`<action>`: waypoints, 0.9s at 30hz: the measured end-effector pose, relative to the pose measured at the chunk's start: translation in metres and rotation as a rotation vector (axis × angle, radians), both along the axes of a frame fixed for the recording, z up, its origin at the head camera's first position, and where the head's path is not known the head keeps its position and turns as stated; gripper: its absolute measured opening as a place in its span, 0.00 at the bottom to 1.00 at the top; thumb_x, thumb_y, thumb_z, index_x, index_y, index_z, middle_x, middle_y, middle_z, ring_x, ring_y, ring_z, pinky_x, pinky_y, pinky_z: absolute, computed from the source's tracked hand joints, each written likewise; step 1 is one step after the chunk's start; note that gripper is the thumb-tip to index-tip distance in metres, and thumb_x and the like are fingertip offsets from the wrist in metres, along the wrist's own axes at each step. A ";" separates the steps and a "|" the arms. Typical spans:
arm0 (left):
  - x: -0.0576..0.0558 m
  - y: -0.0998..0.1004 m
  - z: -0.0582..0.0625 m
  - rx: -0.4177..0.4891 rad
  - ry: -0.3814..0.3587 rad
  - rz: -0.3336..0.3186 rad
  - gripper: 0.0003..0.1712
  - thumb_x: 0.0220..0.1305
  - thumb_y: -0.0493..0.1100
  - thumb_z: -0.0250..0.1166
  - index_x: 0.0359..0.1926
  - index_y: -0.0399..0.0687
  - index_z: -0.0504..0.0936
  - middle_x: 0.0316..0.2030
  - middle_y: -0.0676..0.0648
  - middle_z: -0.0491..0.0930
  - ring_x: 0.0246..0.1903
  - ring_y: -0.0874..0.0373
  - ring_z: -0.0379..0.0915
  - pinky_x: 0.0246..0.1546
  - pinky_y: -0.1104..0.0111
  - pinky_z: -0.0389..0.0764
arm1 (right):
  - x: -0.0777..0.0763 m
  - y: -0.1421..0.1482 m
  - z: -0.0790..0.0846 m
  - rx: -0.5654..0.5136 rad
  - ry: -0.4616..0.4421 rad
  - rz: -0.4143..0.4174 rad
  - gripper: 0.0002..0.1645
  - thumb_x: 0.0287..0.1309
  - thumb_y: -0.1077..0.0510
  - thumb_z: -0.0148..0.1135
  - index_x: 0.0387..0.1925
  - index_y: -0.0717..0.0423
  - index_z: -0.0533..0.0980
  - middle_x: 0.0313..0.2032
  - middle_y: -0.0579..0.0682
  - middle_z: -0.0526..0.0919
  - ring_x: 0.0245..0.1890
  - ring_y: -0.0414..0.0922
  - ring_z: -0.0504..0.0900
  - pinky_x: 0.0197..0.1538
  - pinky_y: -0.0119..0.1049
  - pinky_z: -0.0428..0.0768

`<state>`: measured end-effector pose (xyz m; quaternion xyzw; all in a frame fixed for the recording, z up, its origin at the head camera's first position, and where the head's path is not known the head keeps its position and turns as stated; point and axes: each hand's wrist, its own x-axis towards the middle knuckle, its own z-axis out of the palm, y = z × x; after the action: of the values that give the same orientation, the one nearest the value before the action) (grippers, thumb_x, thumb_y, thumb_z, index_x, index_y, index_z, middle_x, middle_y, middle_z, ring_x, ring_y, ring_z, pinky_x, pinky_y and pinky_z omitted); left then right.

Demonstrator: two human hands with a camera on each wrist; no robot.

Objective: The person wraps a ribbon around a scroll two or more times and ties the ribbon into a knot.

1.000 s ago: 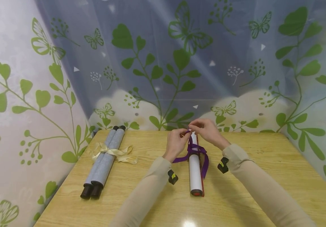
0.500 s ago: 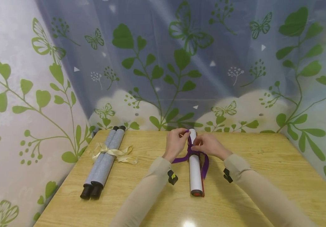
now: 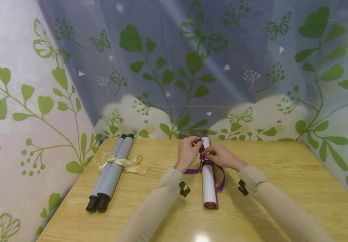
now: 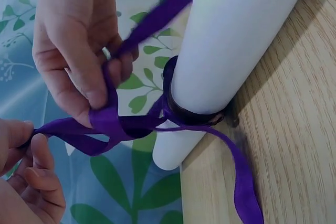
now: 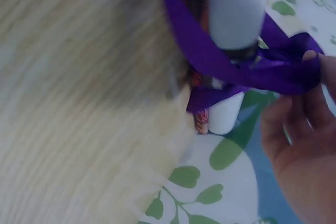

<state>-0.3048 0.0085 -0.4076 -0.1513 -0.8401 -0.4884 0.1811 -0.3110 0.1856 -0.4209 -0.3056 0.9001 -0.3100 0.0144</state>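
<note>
Where hands [image 3: 189,153] meet: bundled grey rolls [image 3: 110,171] leftward

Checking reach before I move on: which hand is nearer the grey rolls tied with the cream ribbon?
Left. The left hand is between the grey rolls and the white roll; the right hand is beyond the white roll, farther away.

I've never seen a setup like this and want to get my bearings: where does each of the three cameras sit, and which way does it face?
Head: worn on the head, facing forward and down at the light wooden table; both sleeves and hands show.
Left wrist: beside the white paper roll; both hands pinch the purple satin ribbon.
Right wrist: low over the table, blurred; only the right hand shows.
All three views share the roll and ribbon.
</note>
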 end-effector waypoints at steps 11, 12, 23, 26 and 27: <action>0.001 -0.003 -0.001 -0.013 0.007 0.006 0.09 0.67 0.44 0.64 0.40 0.46 0.88 0.32 0.49 0.87 0.24 0.63 0.75 0.21 0.75 0.74 | 0.005 0.021 0.015 -0.076 -0.346 0.091 0.22 0.74 0.64 0.42 0.61 0.63 0.75 0.40 0.62 0.81 0.27 0.42 0.73 0.34 0.34 0.74; 0.000 -0.003 -0.002 -0.015 0.011 0.006 0.09 0.67 0.43 0.64 0.40 0.46 0.88 0.32 0.49 0.87 0.24 0.64 0.75 0.21 0.75 0.74 | 0.005 0.022 0.015 -0.059 -0.335 0.092 0.21 0.73 0.64 0.43 0.60 0.63 0.76 0.42 0.63 0.82 0.28 0.41 0.72 0.35 0.34 0.74; 0.003 -0.004 -0.002 -0.002 0.021 -0.020 0.09 0.67 0.44 0.64 0.40 0.46 0.88 0.33 0.49 0.87 0.23 0.65 0.74 0.20 0.75 0.73 | 0.010 0.029 0.010 0.201 -0.070 0.060 0.13 0.65 0.67 0.55 0.46 0.64 0.83 0.42 0.58 0.87 0.32 0.40 0.81 0.38 0.36 0.80; 0.003 -0.004 -0.003 -0.005 0.019 -0.025 0.09 0.67 0.44 0.64 0.40 0.45 0.88 0.33 0.49 0.87 0.23 0.65 0.74 0.19 0.75 0.73 | 0.011 0.030 0.008 0.219 -0.023 0.038 0.12 0.64 0.67 0.57 0.45 0.62 0.84 0.41 0.56 0.87 0.38 0.45 0.84 0.42 0.42 0.82; 0.003 -0.004 -0.004 -0.006 0.016 -0.023 0.09 0.67 0.44 0.64 0.40 0.45 0.88 0.33 0.49 0.87 0.22 0.65 0.74 0.19 0.75 0.73 | 0.012 0.029 0.007 0.215 -0.013 0.031 0.11 0.63 0.66 0.58 0.44 0.62 0.84 0.41 0.56 0.87 0.39 0.47 0.84 0.43 0.43 0.82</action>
<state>-0.3016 0.0047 -0.4116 -0.1654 -0.8382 -0.4868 0.1817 -0.2995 0.2150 -0.4136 -0.3143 0.9232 -0.2135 0.0576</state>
